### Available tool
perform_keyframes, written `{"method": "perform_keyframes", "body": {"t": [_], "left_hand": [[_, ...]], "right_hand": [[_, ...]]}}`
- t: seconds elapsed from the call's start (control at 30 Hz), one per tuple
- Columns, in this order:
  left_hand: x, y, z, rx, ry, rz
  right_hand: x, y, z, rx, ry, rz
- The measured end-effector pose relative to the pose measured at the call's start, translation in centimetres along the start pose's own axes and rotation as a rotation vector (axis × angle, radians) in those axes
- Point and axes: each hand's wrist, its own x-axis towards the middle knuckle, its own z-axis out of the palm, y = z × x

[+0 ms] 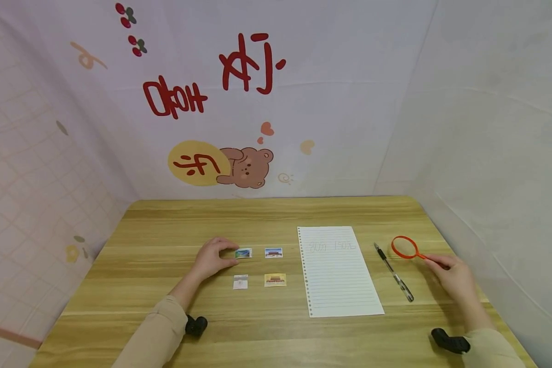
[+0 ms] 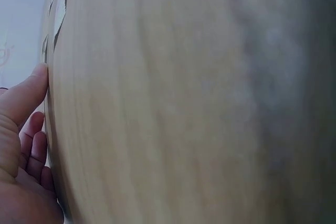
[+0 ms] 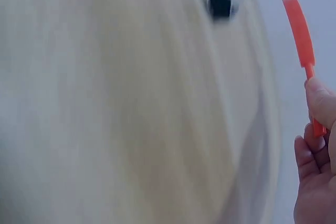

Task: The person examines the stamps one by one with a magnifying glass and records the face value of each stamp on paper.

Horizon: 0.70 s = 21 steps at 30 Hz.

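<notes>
My left hand (image 1: pixel 213 259) rests on the table with thumb and index fingertips at the left corners of a blue-green postage stamp (image 1: pixel 244 253). In the left wrist view the thumb (image 2: pixel 32 90) reaches along the tabletop beside the other curled fingers. Around that stamp lie a blue-and-red stamp (image 1: pixel 273 253), a pale grey stamp (image 1: pixel 240 282) and a yellow stamp (image 1: pixel 275 280). At the right side my right hand (image 1: pixel 456 280) grips the handle of a red magnifying glass (image 1: pixel 416 250). Edge-on in the right wrist view, its red rim (image 3: pixel 300 32) stands above the thumb.
A ruled, hole-punched sheet (image 1: pixel 342 286) with faint handwriting lies right of the stamps. Between it and the magnifying glass lies a black-and-clear pen (image 1: pixel 394 273). Printed cloth (image 1: pixel 349 128) hangs behind and beside the wooden table (image 1: pixel 188 220). Both wrists carry black camera mounts (image 1: pixel 196 325).
</notes>
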Motion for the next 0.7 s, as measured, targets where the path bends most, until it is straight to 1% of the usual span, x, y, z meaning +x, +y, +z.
{"method": "perform_keyframes", "body": {"t": [0.13,0.27,0.4,0.5,0.57,0.7], "left_hand": [[0.0,0.0,0.0,0.005,-0.006,-0.001],[0.0,-0.1,0.0,0.011,-0.003,-0.002],[0.0,0.0,-0.1,0.004,-0.002,-0.001],[-0.1,0.0,-0.2,0.006,-0.005,0.004],[-0.1,0.0,-0.2,-0.001,-0.008,-0.005],[-0.1,0.0,-0.2,0.004,-0.008,0.002]], "right_hand": [[0.8,-2.6,1.3,0.052,0.004,-0.062],[1.7,-6.2,3.5,0.089,-0.020,-0.110],[2.5,-9.8,6.4,0.153,-0.057,-0.168],[2.9,-12.2,8.8,0.212,-0.086,-0.231],[3.0,-13.7,10.4,0.236,-0.110,-0.272],[2.8,-16.4,13.5,0.301,-0.144,-0.330]]}}
